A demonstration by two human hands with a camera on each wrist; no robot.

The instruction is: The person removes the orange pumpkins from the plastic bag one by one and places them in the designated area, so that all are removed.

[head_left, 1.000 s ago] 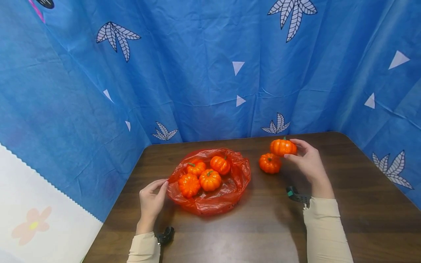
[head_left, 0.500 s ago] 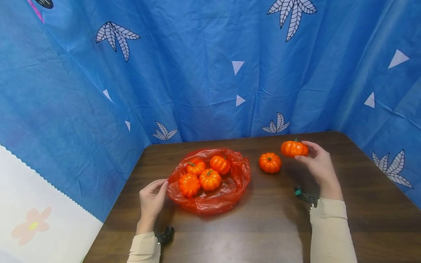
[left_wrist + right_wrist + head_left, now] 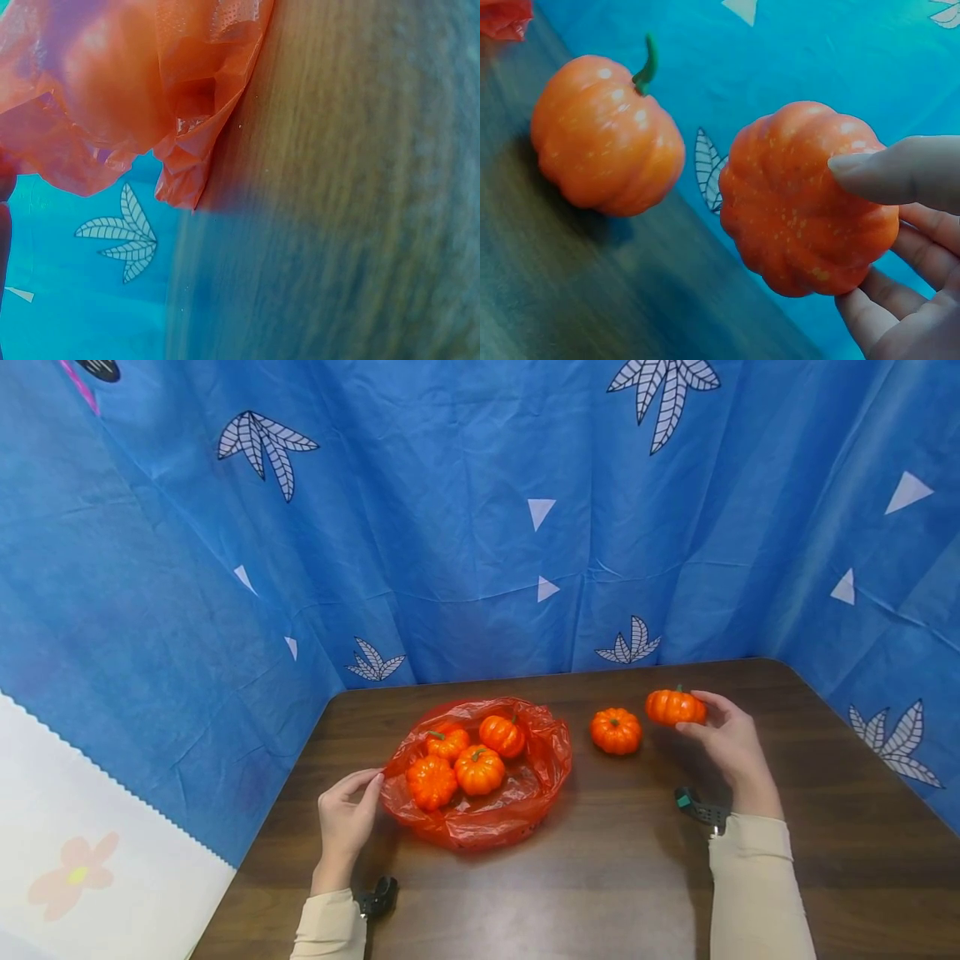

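Note:
A red plastic bag (image 3: 480, 832) lies spread wide on the table with several small orange pumpkins (image 3: 480, 770) inside it. At its left rim my left hand (image 3: 347, 818) pinches the edge of the plastic between thumb and fingers. My right hand (image 3: 731, 745) holds another small pumpkin (image 3: 673, 707) by its right side, just above the table at the back right. The right wrist view shows the thumb on that pumpkin's ribbed underside. Another pumpkin (image 3: 616, 732) with a green stem sits on the table between the bag and my right hand, apart from both.
The dark wooden table (image 3: 585, 885) ends at the back against a blue curtain (image 3: 465, 527) printed with leaves and triangles. White cloth with a flower print (image 3: 75, 877) hangs at the left. Each wrist wears a black strap (image 3: 378, 897).
My right hand has moved to the right with its pumpkin, away from the pumpkin on the table, and sunk slightly. The left hand and the bag have stayed put.

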